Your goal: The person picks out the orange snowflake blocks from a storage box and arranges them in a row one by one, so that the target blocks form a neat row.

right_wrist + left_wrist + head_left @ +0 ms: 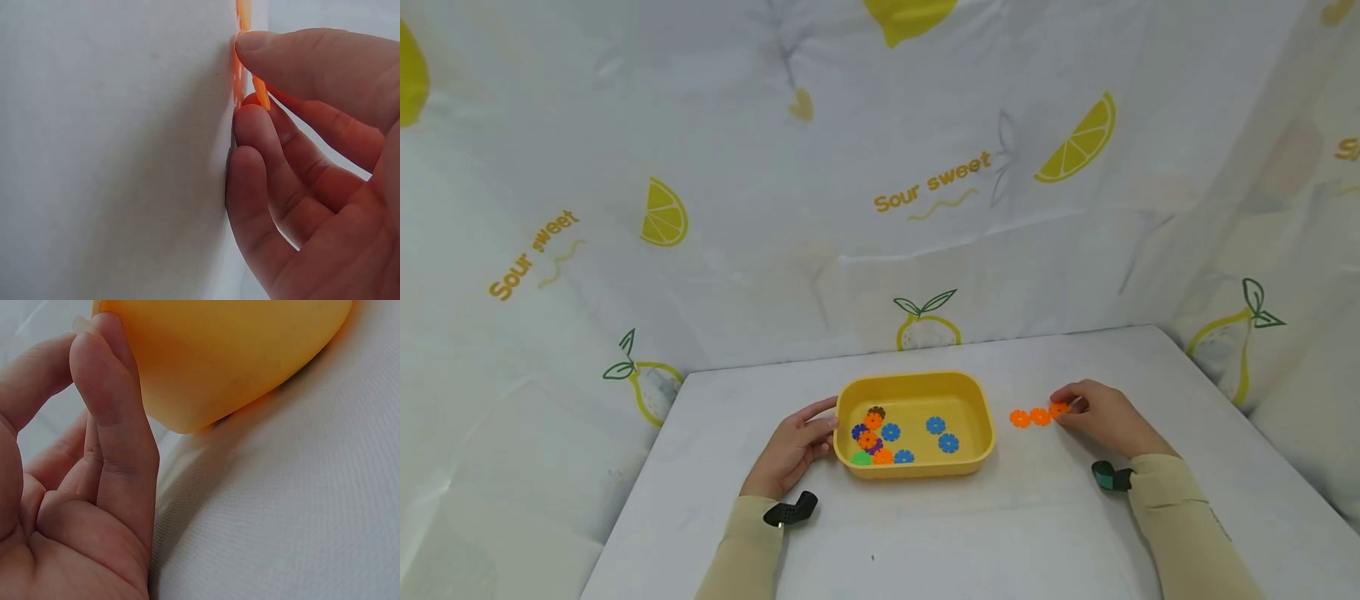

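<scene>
A shallow yellow plastic basin [925, 471] stands near the middle of the table. My left hand [790, 448] grips its left rim between thumb and fingers; the left wrist view has the fingertips right at the basin's edge [244, 362]. To the right of the basin, two orange notched plastic discs [1030, 417] lie side by side on the tabletop. My right hand [1097, 417] pinches another orange disc [1058, 410] at the right end of that row. Close up in the right wrist view, this disc [261, 94] tilts between thumb and fingers, partly hidden by them.
Inside the basin are several discs: blue ones [949, 442] toward the right, and orange, purple, brown and green [861, 458] ones on the left. The white table [925, 542] backs onto a hanging cloth [820, 275] printed with lemons. Each wrist wears a black device [792, 510].
</scene>
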`<state>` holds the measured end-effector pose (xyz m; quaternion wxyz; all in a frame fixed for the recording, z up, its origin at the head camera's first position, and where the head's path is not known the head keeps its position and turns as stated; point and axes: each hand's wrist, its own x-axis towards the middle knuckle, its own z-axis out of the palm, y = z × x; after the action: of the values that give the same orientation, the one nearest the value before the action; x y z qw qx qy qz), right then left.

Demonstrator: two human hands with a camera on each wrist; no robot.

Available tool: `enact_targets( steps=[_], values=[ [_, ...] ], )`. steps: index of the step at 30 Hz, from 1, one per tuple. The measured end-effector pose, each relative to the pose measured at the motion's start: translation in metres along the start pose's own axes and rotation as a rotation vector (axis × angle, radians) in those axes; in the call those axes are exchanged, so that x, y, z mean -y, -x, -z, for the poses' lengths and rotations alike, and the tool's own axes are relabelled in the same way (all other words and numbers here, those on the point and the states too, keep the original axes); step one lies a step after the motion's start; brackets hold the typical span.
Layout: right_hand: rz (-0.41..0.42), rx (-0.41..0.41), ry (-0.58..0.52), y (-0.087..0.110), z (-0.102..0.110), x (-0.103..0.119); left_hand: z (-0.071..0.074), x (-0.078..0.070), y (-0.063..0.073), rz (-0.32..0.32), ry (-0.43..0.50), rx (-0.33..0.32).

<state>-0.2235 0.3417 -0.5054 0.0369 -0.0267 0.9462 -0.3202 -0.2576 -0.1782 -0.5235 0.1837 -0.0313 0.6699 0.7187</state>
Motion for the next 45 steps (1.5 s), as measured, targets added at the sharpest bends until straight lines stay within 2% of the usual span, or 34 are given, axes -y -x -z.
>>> enact_targets(
  steps=[15,23,28,34,41,45],
  values=[
    [0.015,0.004,0.003,0.003,0.005,0.002,-0.001,0.000,-0.001,-0.015,-0.010,-0.002],
    [0.015,0.019,-0.006,0.003,0.013,0.017,0.003,0.000,-0.002,-0.023,-0.013,0.012],
    [0.085,0.045,-0.044,-0.005,0.008,0.049,0.004,-0.001,-0.001,-0.032,-0.036,0.004],
    [0.220,0.088,0.031,-0.034,0.009,0.107,0.003,-0.003,-0.001,-0.039,-0.053,0.013],
    [0.424,0.267,0.137,-0.068,-0.015,0.169,0.005,-0.002,-0.003,-0.057,-0.046,0.032],
    [0.452,0.393,0.220,-0.078,-0.036,0.195,0.005,-0.001,-0.004,-0.059,-0.048,0.040]
  ],
)
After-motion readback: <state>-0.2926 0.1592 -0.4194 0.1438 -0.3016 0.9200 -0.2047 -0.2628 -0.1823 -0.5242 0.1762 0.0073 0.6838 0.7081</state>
